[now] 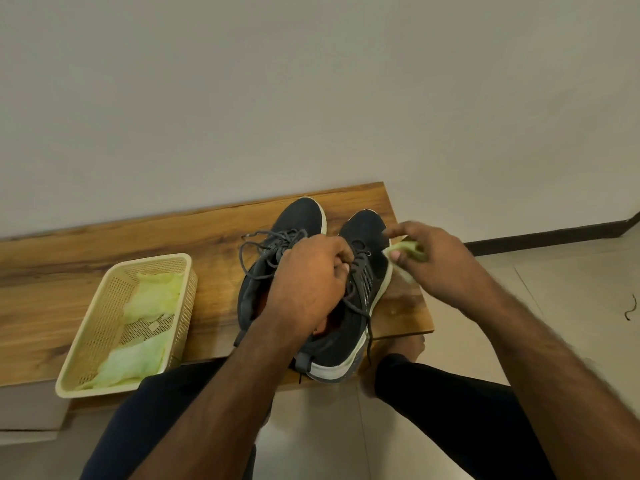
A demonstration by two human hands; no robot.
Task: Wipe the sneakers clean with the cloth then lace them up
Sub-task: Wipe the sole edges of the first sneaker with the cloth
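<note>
The left hand (pixel 308 282) lies on top of the two sneakers and its fingers are curled into the laces (pixel 273 242) near the tongue of the right sneaker (pixel 360 271); I think it holds the shoe steady so that it does not slide on the wooden bench (pixel 104 244) while the other hand wipes. The right hand (pixel 433 261) is just beside the outer edge of this same sneaker; it pinches a small light green cloth (pixel 408 252) between thumb and fingers, and the cloth touches the white sole edge, so the wiping seems to be in progress and the lacing is not yet started.

The left sneaker (pixel 298 220) stands under and beyond the left hand, close against its pair; both shoes point away from the person. They are dark grey with white soles; the laces are grey, loose and spread out past the left hand's knuckles. I cannot see dirt clearly.

Well apart to the left of the left hand stands a cream basket (pixel 90 337); more green cloths (pixel 152 296) lie in it, probably as spares.
</note>
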